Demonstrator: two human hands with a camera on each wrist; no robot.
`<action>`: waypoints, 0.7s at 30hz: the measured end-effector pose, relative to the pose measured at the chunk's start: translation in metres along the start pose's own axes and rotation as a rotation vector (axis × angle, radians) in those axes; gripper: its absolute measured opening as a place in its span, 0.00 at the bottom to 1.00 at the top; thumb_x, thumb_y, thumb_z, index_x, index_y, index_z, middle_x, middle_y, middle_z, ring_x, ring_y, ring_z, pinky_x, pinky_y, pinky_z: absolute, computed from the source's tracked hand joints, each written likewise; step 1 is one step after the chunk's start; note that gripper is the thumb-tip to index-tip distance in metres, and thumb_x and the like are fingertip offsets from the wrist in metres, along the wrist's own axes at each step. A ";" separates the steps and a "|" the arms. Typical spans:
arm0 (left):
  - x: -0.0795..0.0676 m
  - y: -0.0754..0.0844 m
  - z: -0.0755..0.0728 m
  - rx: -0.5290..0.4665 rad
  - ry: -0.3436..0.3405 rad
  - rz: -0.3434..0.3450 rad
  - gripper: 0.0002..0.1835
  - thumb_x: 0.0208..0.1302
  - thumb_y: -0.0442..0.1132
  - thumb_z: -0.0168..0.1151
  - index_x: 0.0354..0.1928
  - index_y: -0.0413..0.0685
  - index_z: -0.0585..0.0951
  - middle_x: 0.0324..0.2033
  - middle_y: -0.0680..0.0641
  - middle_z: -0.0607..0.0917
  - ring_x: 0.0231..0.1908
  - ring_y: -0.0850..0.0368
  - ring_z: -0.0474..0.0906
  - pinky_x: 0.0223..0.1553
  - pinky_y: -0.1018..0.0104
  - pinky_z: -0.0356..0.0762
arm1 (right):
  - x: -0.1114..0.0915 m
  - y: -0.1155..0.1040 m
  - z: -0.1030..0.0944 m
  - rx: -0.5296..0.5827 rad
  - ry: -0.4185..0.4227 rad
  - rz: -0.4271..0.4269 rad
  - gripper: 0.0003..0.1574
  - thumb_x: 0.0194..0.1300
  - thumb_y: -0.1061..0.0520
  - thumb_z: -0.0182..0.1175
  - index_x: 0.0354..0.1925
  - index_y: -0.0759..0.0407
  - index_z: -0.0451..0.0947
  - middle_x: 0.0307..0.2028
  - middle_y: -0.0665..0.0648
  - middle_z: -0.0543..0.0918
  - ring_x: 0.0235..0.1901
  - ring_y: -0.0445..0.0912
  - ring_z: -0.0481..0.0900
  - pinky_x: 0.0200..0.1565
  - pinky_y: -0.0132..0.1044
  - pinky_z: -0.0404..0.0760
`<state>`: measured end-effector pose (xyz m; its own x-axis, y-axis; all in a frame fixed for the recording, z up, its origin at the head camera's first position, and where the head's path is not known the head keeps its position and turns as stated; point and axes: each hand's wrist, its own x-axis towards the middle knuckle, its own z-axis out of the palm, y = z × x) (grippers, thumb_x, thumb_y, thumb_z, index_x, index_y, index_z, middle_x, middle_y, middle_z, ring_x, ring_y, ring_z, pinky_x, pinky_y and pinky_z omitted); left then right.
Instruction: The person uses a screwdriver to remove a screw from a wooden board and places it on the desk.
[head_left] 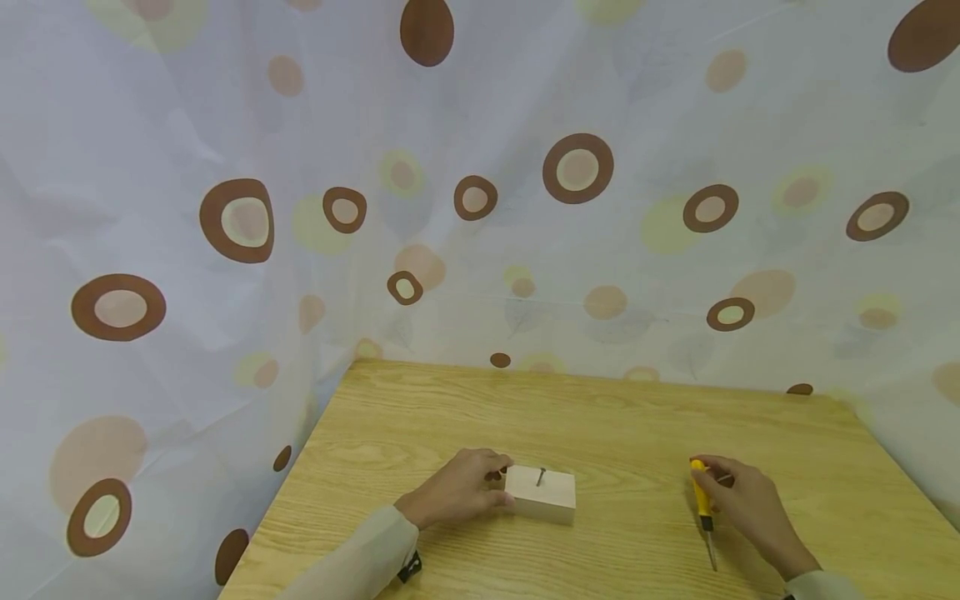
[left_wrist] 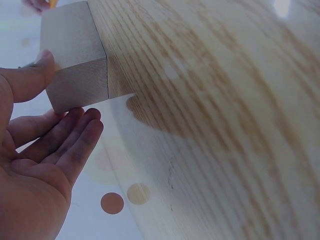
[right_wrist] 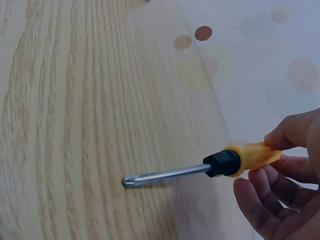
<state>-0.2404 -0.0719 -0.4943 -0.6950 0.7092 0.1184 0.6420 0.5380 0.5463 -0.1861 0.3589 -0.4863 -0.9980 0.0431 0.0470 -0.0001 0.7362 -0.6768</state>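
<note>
A pale wooden block (head_left: 542, 502) lies on the table, and a dark screw (head_left: 541, 477) stands up from its top face, slightly tilted. My left hand (head_left: 467, 487) pinches the block's left end. In the left wrist view the thumb (left_wrist: 37, 75) lies against one side of the block, with the fingertips at the opposite edge. To the right, my right hand (head_left: 752, 505) grips a screwdriver (head_left: 701, 493) by its yellow handle (right_wrist: 256, 155). Its metal shaft (right_wrist: 172, 174) comes out of a black collar and points down toward the table, toward me in the head view.
The wood-grain table (head_left: 420, 417) reaches back to a white sheet (head_left: 480, 108) with brown and yellow circles, which hangs behind it and along both sides. A small black object (head_left: 410, 567) shows beside the left sleeve.
</note>
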 end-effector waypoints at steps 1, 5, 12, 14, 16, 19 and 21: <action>0.000 0.000 0.000 0.001 0.001 0.002 0.27 0.69 0.54 0.67 0.62 0.45 0.81 0.48 0.53 0.85 0.46 0.64 0.82 0.46 0.74 0.80 | 0.000 0.000 0.000 0.001 -0.004 0.004 0.34 0.78 0.46 0.59 0.65 0.73 0.74 0.42 0.60 0.85 0.31 0.44 0.84 0.30 0.36 0.84; 0.000 0.002 -0.001 -0.005 0.000 0.003 0.26 0.69 0.54 0.67 0.62 0.46 0.81 0.48 0.54 0.85 0.47 0.64 0.82 0.46 0.74 0.81 | 0.002 0.001 0.000 0.008 -0.029 0.033 0.35 0.78 0.46 0.59 0.65 0.74 0.73 0.43 0.60 0.85 0.34 0.46 0.84 0.30 0.36 0.84; 0.000 0.002 -0.001 -0.004 -0.005 -0.009 0.27 0.69 0.53 0.68 0.62 0.45 0.81 0.49 0.54 0.85 0.47 0.64 0.82 0.47 0.74 0.81 | 0.006 0.008 0.005 0.005 -0.060 0.033 0.35 0.77 0.46 0.60 0.66 0.74 0.73 0.43 0.59 0.85 0.33 0.46 0.84 0.30 0.36 0.84; 0.000 0.002 -0.001 -0.002 -0.005 -0.008 0.27 0.69 0.53 0.68 0.62 0.45 0.81 0.49 0.53 0.85 0.47 0.64 0.82 0.47 0.74 0.81 | 0.006 0.010 0.006 0.000 -0.062 0.029 0.35 0.77 0.46 0.59 0.65 0.74 0.73 0.43 0.59 0.85 0.31 0.45 0.83 0.29 0.36 0.83; 0.000 0.002 0.000 0.000 -0.002 -0.004 0.26 0.68 0.54 0.68 0.61 0.46 0.81 0.49 0.54 0.85 0.47 0.64 0.82 0.47 0.74 0.81 | 0.007 0.012 0.008 -0.002 -0.062 0.031 0.35 0.77 0.46 0.60 0.65 0.74 0.73 0.43 0.59 0.85 0.31 0.45 0.83 0.29 0.36 0.82; 0.000 0.002 0.000 -0.002 0.000 -0.003 0.26 0.68 0.54 0.68 0.61 0.46 0.81 0.49 0.54 0.85 0.47 0.64 0.82 0.47 0.74 0.81 | 0.008 0.014 0.010 -0.011 -0.058 0.034 0.34 0.76 0.46 0.60 0.64 0.73 0.74 0.42 0.58 0.85 0.32 0.44 0.82 0.29 0.35 0.82; 0.001 0.001 0.000 -0.004 0.002 -0.003 0.25 0.69 0.54 0.67 0.60 0.47 0.81 0.49 0.54 0.85 0.47 0.64 0.82 0.47 0.74 0.81 | 0.008 0.015 0.011 -0.023 -0.053 0.028 0.34 0.76 0.46 0.61 0.64 0.73 0.75 0.41 0.57 0.86 0.33 0.44 0.82 0.28 0.34 0.83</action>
<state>-0.2400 -0.0707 -0.4938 -0.6976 0.7067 0.1182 0.6386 0.5385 0.5498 -0.1949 0.3631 -0.5044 -0.9995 0.0286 -0.0112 0.0289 0.7506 -0.6601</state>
